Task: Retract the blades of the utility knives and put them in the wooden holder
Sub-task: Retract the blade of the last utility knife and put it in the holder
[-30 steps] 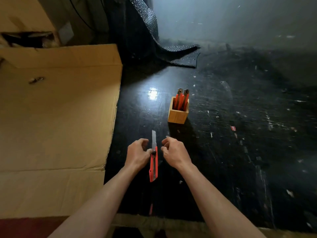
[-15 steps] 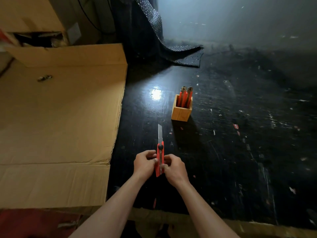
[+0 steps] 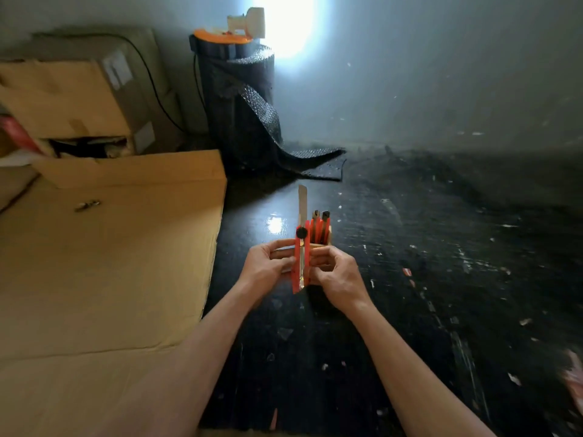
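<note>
I hold a red utility knife (image 3: 299, 263) upright between both hands, above the dark floor. Its silver blade (image 3: 302, 203) sticks out of the top, extended, and a black round knob sits at the handle's upper end. My left hand (image 3: 265, 269) grips the handle's left side. On the right side, my right hand (image 3: 337, 274) pinches the handle. Right behind the knife stands the wooden holder (image 3: 326, 239), mostly hidden by my hands. Two or three red knives (image 3: 319, 227) with dark tips stand in it.
Flattened cardboard (image 3: 104, 253) covers the floor on the left, with cardboard boxes (image 3: 72, 99) behind it. A black roll of bubble wrap (image 3: 239, 111) stands at the wall, its loose end trailing on the floor. The black floor (image 3: 441, 279) is scuffed and speckled.
Both hands have raised the knife from near the floor up in front of the holder, blade still out. The camera has tilted up, showing the wall and the roll.
</note>
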A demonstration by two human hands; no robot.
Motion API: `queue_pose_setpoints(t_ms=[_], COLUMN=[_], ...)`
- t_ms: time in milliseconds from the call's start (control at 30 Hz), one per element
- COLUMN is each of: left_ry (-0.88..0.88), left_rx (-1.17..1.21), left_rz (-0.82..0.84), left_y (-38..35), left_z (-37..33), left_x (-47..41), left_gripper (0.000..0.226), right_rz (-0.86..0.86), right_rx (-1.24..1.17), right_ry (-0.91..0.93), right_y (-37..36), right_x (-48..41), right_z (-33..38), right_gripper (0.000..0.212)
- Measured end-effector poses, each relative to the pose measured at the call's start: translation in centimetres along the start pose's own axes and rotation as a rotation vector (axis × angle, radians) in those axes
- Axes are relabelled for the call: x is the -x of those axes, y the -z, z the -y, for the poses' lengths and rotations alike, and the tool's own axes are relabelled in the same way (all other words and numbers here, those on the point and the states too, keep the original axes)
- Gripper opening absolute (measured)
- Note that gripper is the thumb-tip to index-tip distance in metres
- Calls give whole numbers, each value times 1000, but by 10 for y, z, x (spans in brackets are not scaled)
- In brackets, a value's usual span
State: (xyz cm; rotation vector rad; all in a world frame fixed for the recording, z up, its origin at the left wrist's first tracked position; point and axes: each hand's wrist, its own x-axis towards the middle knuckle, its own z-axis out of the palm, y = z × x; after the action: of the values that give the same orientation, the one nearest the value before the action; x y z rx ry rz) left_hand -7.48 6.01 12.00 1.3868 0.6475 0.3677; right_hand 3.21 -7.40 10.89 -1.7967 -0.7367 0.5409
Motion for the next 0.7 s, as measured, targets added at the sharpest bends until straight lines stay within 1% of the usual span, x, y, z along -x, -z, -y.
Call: queue_pose_setpoints(t_ms=[100, 233, 367, 500, 700], left_ry=[-57, -148, -209, -251, -240], left_rx=[58, 73, 52, 47, 88], left_rz=[3, 37, 66, 49, 28], left_y=[-8, -17, -24, -30, -30], left_z=[-32, -64, -88, -103, -112], left_x=[-2, 0, 5, 9, 8], left_gripper=[39, 39, 40, 39, 42], right_rz=[-35, -148, -208, -194, -201], right_rx=[24, 136, 343, 400, 344], right_ry=[106, 263, 408, 398, 362], right_y=[16, 33, 50, 57, 53], right_x=[-10, -22, -29, -27, -15], right_z=[30, 74, 104, 112, 104], right_gripper=[28, 37, 28, 17, 21])
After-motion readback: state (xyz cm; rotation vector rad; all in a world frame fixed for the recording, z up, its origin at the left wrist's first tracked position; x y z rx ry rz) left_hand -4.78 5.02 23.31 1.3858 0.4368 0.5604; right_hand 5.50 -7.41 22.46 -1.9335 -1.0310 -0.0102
